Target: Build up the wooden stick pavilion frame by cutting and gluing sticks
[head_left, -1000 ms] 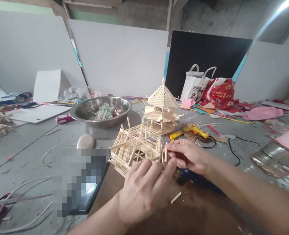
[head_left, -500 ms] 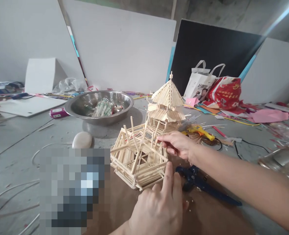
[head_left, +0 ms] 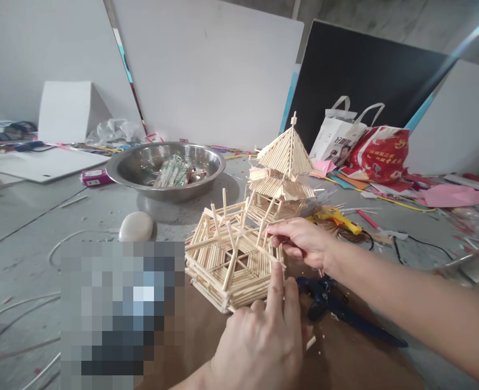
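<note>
A six-sided frame of thin wooden sticks (head_left: 210, 254), with several short sticks standing up from it, rests on a brown board. My right hand (head_left: 298, 241) reaches in from the right, thumb and forefinger pinched on a short upright wooden stick (head_left: 262, 225) at the frame's right side. At the near right corner, my left hand (head_left: 263, 330) touches the frame with its stretched forefinger; the other fingers are partly bent and the thumb is mostly hidden. By the thumb shows a small pale stick end (head_left: 311, 342). Behind stands a tiered stick pagoda (head_left: 283, 157).
Blue-handled cutters (head_left: 345, 314) lie right of my left hand. A yellow glue gun (head_left: 339, 219) is beyond my right forearm. A steel basin (head_left: 121, 176) with plastic packets stands back left, near a pale round object (head_left: 136, 226). Bags and paper scraps lie at back right. A blurred patch covers the lower left.
The view has shifted slightly, so the things behind sit a little farther right. Both hands keep their places at the frame. A pale stick end now shows beside my left thumb.
</note>
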### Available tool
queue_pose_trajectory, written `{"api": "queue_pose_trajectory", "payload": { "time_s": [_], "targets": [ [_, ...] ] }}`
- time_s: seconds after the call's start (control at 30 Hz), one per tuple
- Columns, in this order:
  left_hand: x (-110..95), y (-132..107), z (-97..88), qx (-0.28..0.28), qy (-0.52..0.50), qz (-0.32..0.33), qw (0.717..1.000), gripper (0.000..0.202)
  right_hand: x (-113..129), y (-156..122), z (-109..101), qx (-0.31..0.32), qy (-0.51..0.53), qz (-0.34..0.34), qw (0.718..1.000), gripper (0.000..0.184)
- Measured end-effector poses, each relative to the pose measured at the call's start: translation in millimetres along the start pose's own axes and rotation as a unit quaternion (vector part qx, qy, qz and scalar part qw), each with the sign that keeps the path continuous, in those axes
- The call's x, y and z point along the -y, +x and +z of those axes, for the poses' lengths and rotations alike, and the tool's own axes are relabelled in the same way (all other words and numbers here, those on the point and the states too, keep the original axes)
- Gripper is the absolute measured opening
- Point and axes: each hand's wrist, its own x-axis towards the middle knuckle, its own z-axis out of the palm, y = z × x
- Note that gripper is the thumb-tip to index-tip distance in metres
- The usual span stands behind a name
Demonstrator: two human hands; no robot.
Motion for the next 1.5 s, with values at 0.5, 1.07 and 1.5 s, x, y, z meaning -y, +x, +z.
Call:
{"api": "queue_pose_trajectory", "payload": {
  "time_s": [0.5, 1.07, 1.5],
  "targets": [
    [3, 1, -5.7, -0.006, 0.005, -0.030, 1.000, 0.042, 6, -6, -2, 0.012, 0.037, 0.025, 0.999, 0.010],
    [6, 6, -6.4, 0.040, 0.004, -0.052, 0.998, 0.048, -1, -3, 2, 0.076, 0.081, 0.041, 0.993, 0.022],
    [9, 9, -7.1, 0.057, -0.001, -0.077, 0.995, 0.048, -4, -2, 3, 0.056, 0.062, 0.014, 0.996, 0.023]
  ]
}}
